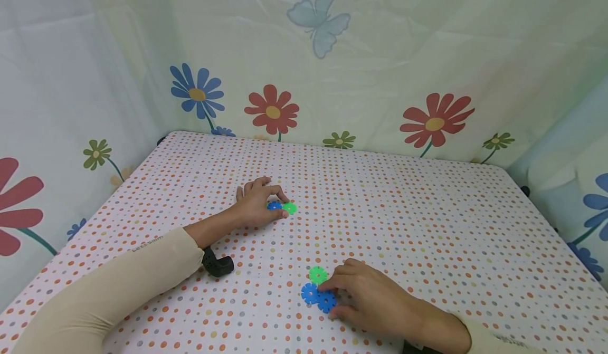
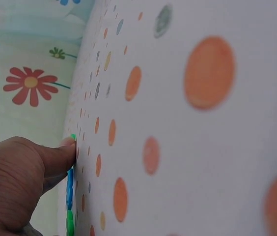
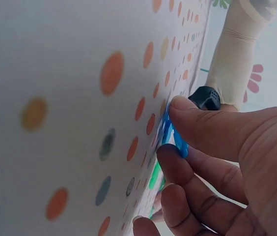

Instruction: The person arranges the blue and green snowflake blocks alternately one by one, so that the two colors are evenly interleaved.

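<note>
In the head view my left hand (image 1: pixel 258 206) lies on the table, thumb and index finger pinching a green notched building disc (image 1: pixel 290 208). A blue notched disc (image 1: pixel 274 206) adjoins it under the curve of the fingers. More green (image 2: pixel 69 223) shows below the blue disc (image 2: pixel 69 189) in the left wrist view, partly hidden. Nearer the front, my right hand (image 1: pixel 375 298) pinches a blue disc (image 1: pixel 326 302) between thumb and fingers. Against that disc are another blue disc (image 1: pixel 310 293) and a green disc (image 1: pixel 317 275); whether they interlock is hard to tell.
A dotted cloth covers the table (image 1: pixel 427 227). Flower-printed curtains (image 1: pixel 366 79) stand behind it and at both sides. A black wrist device (image 1: pixel 217 263) juts from beneath the left sleeve.
</note>
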Motion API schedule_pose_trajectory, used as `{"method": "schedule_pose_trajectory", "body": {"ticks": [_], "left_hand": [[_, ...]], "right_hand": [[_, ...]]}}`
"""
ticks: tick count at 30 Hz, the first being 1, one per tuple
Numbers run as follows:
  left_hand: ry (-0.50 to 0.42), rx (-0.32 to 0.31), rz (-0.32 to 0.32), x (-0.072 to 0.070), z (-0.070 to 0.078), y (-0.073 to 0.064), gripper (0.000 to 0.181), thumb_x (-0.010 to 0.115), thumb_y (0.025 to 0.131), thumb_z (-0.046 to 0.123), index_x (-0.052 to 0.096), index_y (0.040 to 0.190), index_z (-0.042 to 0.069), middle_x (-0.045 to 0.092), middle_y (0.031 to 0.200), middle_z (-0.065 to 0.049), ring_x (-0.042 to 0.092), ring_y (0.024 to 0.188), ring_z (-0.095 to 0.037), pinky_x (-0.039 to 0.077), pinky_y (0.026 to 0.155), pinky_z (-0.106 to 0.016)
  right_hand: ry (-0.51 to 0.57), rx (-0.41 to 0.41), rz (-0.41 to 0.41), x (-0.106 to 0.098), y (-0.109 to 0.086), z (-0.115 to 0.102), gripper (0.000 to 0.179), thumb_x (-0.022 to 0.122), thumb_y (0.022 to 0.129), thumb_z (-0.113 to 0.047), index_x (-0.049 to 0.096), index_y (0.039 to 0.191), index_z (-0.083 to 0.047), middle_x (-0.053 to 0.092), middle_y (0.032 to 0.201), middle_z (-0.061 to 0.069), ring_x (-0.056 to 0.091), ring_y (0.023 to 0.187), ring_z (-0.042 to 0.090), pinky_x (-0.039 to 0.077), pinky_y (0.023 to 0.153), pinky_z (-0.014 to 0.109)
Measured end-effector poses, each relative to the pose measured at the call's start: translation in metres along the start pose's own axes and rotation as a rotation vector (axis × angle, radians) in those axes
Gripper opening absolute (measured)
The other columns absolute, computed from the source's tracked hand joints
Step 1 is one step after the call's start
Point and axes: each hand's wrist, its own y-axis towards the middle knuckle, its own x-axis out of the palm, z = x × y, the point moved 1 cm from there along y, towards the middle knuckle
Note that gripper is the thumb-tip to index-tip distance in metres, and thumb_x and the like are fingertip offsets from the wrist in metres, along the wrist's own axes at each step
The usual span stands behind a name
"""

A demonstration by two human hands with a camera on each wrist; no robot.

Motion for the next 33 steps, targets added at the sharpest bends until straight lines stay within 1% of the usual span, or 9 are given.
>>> {"method": "schedule_pose_trajectory", "body": {"ticks": [3, 8, 15, 20, 24, 27, 29, 33], "left_hand": [[0.0, 0.0, -0.001, 0.0, 0.0, 0.0, 0.019, 0.073, 0.088, 0.042, 0.067, 0.106, 0.035, 0.019, 0.162, -0.015, 0.01, 0.148, -0.047, -0.002, 0.113, -0.072], [0.001, -0.005, -0.005, 0.0, 0.001, -0.002, 0.019, 0.073, 0.088, 0.042, 0.068, 0.106, 0.035, 0.019, 0.162, -0.015, 0.01, 0.148, -0.047, -0.002, 0.112, -0.073], [0.0, -0.009, -0.004, -0.001, 0.003, -0.002, 0.019, 0.073, 0.088, 0.041, 0.068, 0.106, 0.035, 0.02, 0.162, -0.015, 0.01, 0.148, -0.046, -0.001, 0.112, -0.072], [-0.004, -0.007, -0.003, -0.001, 0.003, -0.002, 0.018, 0.073, 0.088, 0.041, 0.068, 0.105, 0.035, 0.02, 0.162, -0.015, 0.009, 0.148, -0.046, -0.002, 0.112, -0.072], [-0.008, -0.005, -0.001, -0.001, 0.003, -0.003, 0.018, 0.073, 0.088, 0.04, 0.068, 0.105, 0.035, 0.02, 0.162, -0.016, 0.009, 0.147, -0.046, -0.002, 0.112, -0.072], [-0.008, -0.003, -0.003, 0.0, 0.003, -0.002, 0.019, 0.073, 0.088, 0.041, 0.068, 0.106, 0.035, 0.019, 0.162, -0.016, 0.008, 0.148, -0.046, -0.003, 0.112, -0.071], [-0.008, -0.001, -0.004, 0.0, 0.003, -0.002, 0.019, 0.073, 0.088, 0.041, 0.068, 0.106, 0.034, 0.019, 0.162, -0.016, 0.008, 0.148, -0.046, -0.003, 0.113, -0.071], [-0.008, 0.005, -0.002, -0.001, 0.003, -0.003, 0.02, 0.073, 0.088, 0.041, 0.068, 0.106, 0.034, 0.02, 0.162, -0.016, 0.009, 0.148, -0.046, -0.003, 0.112, -0.072]], "right_hand": [[-0.008, 0.005, 0.005, -0.001, 0.001, 0.0, 0.031, 0.078, 0.084, -0.032, 0.073, 0.113, -0.02, 0.065, 0.102, -0.018, 0.05, 0.092, -0.003, 0.048, 0.079, 0.022], [-0.05, 0.007, -0.002, -0.003, 0.002, -0.001, 0.03, 0.078, 0.084, -0.033, 0.073, 0.111, -0.022, 0.066, 0.102, -0.019, 0.051, 0.095, -0.002, 0.048, 0.08, 0.024], [-0.115, -0.009, -0.005, -0.011, 0.006, 0.002, 0.026, 0.078, 0.084, -0.033, 0.071, 0.108, -0.024, 0.062, 0.102, -0.019, 0.054, 0.098, 0.001, 0.049, 0.086, 0.03], [-0.134, 0.025, -0.014, -0.017, 0.01, 0.009, 0.026, 0.079, 0.084, -0.032, 0.07, 0.107, -0.026, 0.059, 0.107, -0.016, 0.052, 0.101, 0.004, 0.049, 0.086, 0.033], [-0.118, 0.054, -0.001, -0.02, 0.016, 0.017, 0.024, 0.08, 0.083, -0.031, 0.071, 0.104, -0.024, 0.057, 0.113, -0.013, 0.051, 0.104, 0.006, 0.049, 0.088, 0.032], [-0.094, 0.065, 0.012, -0.021, 0.021, 0.024, 0.024, 0.08, 0.083, -0.029, 0.07, 0.104, -0.022, 0.058, 0.109, -0.013, 0.051, 0.101, 0.006, 0.049, 0.083, 0.028], [-0.082, 0.064, 0.023, -0.022, 0.025, 0.029, 0.024, 0.08, 0.083, -0.027, 0.071, 0.105, -0.021, 0.059, 0.103, -0.013, 0.051, 0.097, 0.005, 0.049, 0.079, 0.025], [-0.065, 0.071, 0.039, -0.023, 0.033, 0.039, 0.023, 0.079, 0.084, -0.022, 0.071, 0.106, -0.019, 0.059, 0.093, -0.013, 0.051, 0.089, 0.005, 0.046, 0.074, 0.024]]}}
